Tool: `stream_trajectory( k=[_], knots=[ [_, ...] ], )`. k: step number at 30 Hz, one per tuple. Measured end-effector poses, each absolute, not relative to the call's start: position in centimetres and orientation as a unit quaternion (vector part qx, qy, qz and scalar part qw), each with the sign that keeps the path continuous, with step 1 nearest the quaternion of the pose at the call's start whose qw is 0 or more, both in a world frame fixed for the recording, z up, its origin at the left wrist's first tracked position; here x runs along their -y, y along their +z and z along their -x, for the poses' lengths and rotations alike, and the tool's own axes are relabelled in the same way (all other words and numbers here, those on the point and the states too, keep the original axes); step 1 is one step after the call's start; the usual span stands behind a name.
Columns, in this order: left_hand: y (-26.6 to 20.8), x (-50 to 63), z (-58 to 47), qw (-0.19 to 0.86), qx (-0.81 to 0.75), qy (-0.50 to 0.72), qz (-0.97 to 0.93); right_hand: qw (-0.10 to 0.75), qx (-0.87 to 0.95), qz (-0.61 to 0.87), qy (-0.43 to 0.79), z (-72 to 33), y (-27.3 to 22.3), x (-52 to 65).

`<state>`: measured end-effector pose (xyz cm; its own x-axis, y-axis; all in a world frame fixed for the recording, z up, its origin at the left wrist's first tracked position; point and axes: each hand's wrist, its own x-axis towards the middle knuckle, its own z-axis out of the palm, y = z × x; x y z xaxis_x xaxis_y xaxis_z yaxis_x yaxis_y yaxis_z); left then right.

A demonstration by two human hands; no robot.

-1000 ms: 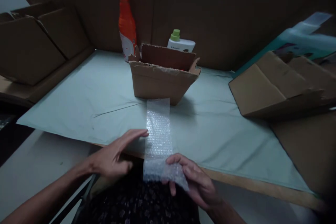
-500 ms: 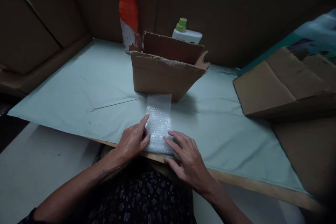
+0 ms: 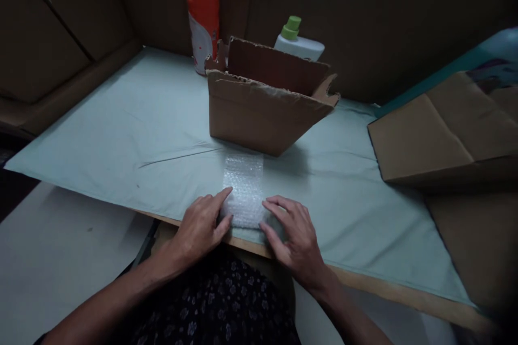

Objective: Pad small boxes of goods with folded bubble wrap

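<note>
A clear sheet or pouch of bubble wrap (image 3: 245, 186) lies flat near the front edge of the cloth-covered table. My left hand (image 3: 201, 223) rests at its left side, with forefinger and thumb apart and their tips on the wrap; the other fingers are curled out of sight. On the opposite side is my right hand (image 3: 293, 237), fingers bent and apart, its thumb and fingertips at the right edge. Just beyond the wrap stands a topless cardboard box (image 3: 259, 113) with torn, ragged rims; its inside bottom is hidden.
Behind the box stand an orange bottle (image 3: 203, 5) and a white bottle with a green cap (image 3: 297, 43). Cardboard boxes (image 3: 424, 135) sit at the right, and more cardboard (image 3: 44, 38) at the left. Pale green cloth (image 3: 121, 124) covers the table.
The bubble wrap's far end now lies a little nearer to me, apart from the box. My right thumb has moved up to the wrap's edge. The view has shifted slightly.
</note>
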<state>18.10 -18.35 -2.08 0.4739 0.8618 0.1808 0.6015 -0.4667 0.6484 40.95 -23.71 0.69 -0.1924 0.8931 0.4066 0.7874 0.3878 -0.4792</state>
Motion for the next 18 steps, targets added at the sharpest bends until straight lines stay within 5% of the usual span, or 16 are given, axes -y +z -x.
stream_trajectory(
  k=[4,10,18],
  knots=[
    [-1.6,17.9,-18.1,0.188,-0.436,0.283,-0.833,0.245,0.825,0.507,0.047,-40.8,0.0,23.4],
    [-0.7,19.4,-17.0,0.228,-0.357,0.273,-0.864,0.286,0.795,0.510,0.161,-40.6,0.7,23.1],
    [-2.0,15.6,-18.7,0.176,-0.487,0.236,-0.822,0.204,0.834,0.511,0.039,-40.4,0.4,21.9]
  ],
)
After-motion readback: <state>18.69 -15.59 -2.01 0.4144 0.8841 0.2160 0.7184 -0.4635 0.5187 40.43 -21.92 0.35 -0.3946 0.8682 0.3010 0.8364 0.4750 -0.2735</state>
